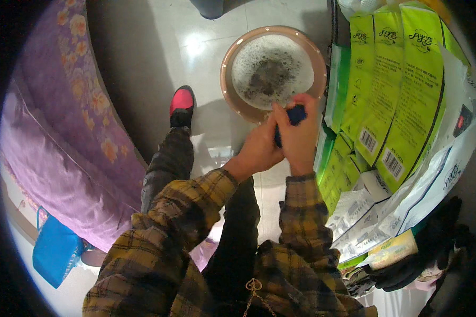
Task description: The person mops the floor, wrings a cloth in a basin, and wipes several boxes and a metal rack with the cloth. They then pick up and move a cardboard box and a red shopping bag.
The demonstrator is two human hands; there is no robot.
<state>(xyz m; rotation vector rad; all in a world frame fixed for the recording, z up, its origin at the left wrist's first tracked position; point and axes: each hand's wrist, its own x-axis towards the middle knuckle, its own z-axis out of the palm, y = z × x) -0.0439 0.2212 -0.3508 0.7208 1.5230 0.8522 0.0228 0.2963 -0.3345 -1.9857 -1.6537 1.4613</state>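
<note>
Over the near right rim of a brown plastic basin [244,112] with white dots, both my hands are close together on a small dark blue cloth [296,115]. My left hand [261,140] grips it from the left, its fingers meeting those of my right hand [301,140], which is closed around the other side. Most of the cloth is hidden by the fingers, so its exact kind cannot be told. Murky water with white suds [269,75] fills the basin, greyer and darker in the middle.
Lime-green plastic packs [380,87] bearing writing are stacked along the right, with white packs [428,198] nearer me. A bed with purple floral bedding [71,170] borders the left. A dark bin [209,8] stands beyond the basin; a blue bag [57,247] lies lower left.
</note>
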